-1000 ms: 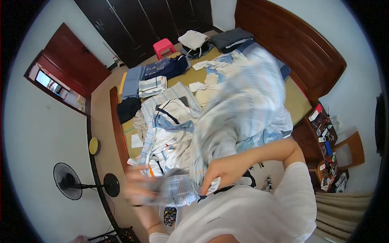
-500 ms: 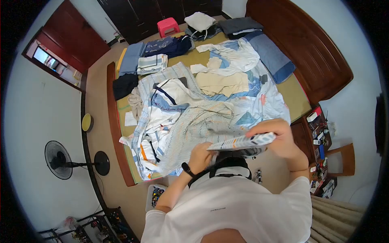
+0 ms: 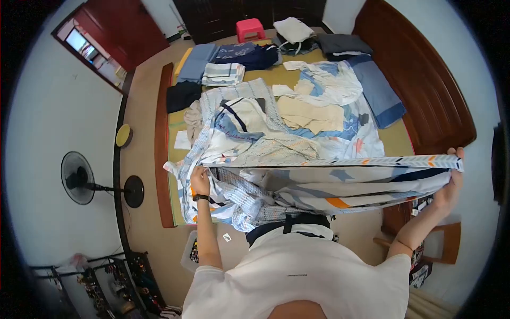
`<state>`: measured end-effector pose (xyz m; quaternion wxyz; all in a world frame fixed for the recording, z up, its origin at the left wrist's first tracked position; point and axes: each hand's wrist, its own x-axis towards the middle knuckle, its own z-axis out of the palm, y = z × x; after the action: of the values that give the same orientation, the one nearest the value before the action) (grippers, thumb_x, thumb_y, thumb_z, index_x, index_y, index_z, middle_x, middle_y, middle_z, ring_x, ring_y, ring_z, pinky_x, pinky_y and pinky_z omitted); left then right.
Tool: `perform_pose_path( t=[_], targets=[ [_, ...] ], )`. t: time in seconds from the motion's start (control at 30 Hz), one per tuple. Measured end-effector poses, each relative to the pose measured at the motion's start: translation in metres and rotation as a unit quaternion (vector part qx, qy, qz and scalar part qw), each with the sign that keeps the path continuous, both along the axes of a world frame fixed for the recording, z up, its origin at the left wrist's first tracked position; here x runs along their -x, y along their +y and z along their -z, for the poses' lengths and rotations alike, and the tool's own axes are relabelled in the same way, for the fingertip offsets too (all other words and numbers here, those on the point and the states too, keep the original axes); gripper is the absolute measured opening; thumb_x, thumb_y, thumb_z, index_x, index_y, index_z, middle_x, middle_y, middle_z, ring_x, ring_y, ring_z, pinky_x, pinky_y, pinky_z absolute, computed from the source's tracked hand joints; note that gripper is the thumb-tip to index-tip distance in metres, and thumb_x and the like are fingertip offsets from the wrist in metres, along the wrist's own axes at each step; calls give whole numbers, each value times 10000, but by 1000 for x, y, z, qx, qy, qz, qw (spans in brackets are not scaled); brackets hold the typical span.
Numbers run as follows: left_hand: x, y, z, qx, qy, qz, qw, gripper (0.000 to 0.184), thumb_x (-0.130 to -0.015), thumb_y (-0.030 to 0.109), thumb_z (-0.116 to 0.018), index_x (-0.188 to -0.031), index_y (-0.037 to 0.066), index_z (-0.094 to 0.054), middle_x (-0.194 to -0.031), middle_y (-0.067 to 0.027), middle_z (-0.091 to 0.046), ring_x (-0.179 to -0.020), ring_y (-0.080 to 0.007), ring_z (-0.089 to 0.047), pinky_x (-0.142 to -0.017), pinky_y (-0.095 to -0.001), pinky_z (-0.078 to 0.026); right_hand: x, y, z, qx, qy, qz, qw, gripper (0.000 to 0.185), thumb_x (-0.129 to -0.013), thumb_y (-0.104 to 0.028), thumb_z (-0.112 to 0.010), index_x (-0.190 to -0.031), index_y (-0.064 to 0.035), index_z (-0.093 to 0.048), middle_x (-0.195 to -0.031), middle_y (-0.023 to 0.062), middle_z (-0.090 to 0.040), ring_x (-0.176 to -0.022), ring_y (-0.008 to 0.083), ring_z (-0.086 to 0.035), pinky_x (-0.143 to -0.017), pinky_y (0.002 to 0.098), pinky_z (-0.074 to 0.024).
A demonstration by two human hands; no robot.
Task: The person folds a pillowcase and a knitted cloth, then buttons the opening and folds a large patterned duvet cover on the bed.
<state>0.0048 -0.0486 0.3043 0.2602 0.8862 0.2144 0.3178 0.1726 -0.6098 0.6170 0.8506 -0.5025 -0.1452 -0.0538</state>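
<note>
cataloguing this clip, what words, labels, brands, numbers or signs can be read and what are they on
No text can be read with certainty.
White T-shirt, chest: one short dark line of print, too small to read.
Blue band on the rumpled white fabric: dark script-like lettering, too blurred to read.
Held patterned cloth: no lettering that I can make out.

Room light was moderately bright, soft and even; source hard to place. Gentle shading lay inside folds of held cloth (image 3: 350,185), pattern fairly crisp. White shirt (image 3: 297,271) looked palest; distant screen (image 3: 75,38) glowed. Wardrobe (image 3: 249,18) sank near black. Wide lens bowed headboard (image 3: 419,74); corners went black. Rack (image 3: 95,287) details looked mushy.
</note>
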Motion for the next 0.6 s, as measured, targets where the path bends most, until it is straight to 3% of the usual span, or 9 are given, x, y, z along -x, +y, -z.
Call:
perform_pose_path(
  t=[0.1,0.2,0.33,0.37,0.4,0.43,0.5,0.57,0.6],
  targets=[
    [6,22,-22,-111,74,-52,990,77,-646,7,-506,-707,24,-551,-780,-77,-539,-681,-285,-513,-598,-358,-397,-32,-17,-12,-19,48,66,996,403,-747,-87,-499,-1134,-46,-391,-1031,76,-459,-940,202,-457,-861,360,-347],
    [17,36,-12,-94,87,-65,990,106,-642,8,-503,-723,43,-563,-779,-75,-540,-685,-287,-511,-623,-360,-396,-84,-48,-5,-38,89,79,992,349,-813,-104,-436,-1154,-52,-384,-1076,69,-455,-985,202,-442,-864,349,-340],
    [9,14,-56,-201,45,-18,978,110,-635,-2,-503,-717,42,-562,-777,-86,-537,-699,-280,-509,-632,-375,-396,-160,-36,65,147,-8,275,950,314,-777,-147,-508,-1059,-13,-476,-1041,94,-500,-969,170,-452,-864,288,-324],
    [5,5,-68,-169,8,-16,985,123,-625,-12,-504,-724,40,-557,-780,-93,-535,-712,-277,-507,-646,-373,-391,-192,-52,107,339,-56,418,841,317,-762,-156,-527,-1034,1,-490,-1029,105,-507,-960,184,-458,-851,292,-335],
    [2,-5,-79,-135,-30,-14,990,138,-615,-23,-505,-730,37,-552,-783,-100,-532,-724,-274,-505,-660,-372,-387,-217,-68,141,507,-102,531,672,321,-747,-166,-546,-1009,15,-503,-1017,115,-514,-951,197,-464,-838,296,-345],
    [-1,-16,-92,-136,-51,29,989,178,-588,-37,-508,-749,33,-540,-799,-103,-529,-761,-270,-499,-674,-359,-379,-208,-35,145,506,-109,459,722,325,-737,-165,-552,-999,20,-504,-1002,132,-517,-937,221,-471,-813,310,-365],
    [-12,-53,-133,-204,-38,98,973,178,-582,-9,-517,-740,69,-541,-811,-63,-524,-786,-219,-497,-744,-373,-341,-117,102,132,521,-193,362,748,346,-733,-158,-539,-1014,33,-472,-1023,172,-492,-901,282,-483,-770,343,-385],
    [-26,-91,-151,-254,-15,160,954,136,-606,47,-522,-729,101,-544,-801,-28,-520,-785,-169,-500,-788,-400,-307,-58,171,150,607,-163,-33,777,563,-679,-162,-590,-1151,3,-330,-1174,168,-368,-1048,273,-373,-873,335,-294],
    [-31,-109,-156,-271,-20,189,943,123,-614,74,-521,-729,110,-546,-803,-14,-520,-788,-152,-499,-800,-404,-298,-13,221,118,564,-221,-242,759,715,-631,-161,-636,-1217,-13,-254,-1234,157,-312,-1147,266,-293,-941,331,-234]
  ],
)
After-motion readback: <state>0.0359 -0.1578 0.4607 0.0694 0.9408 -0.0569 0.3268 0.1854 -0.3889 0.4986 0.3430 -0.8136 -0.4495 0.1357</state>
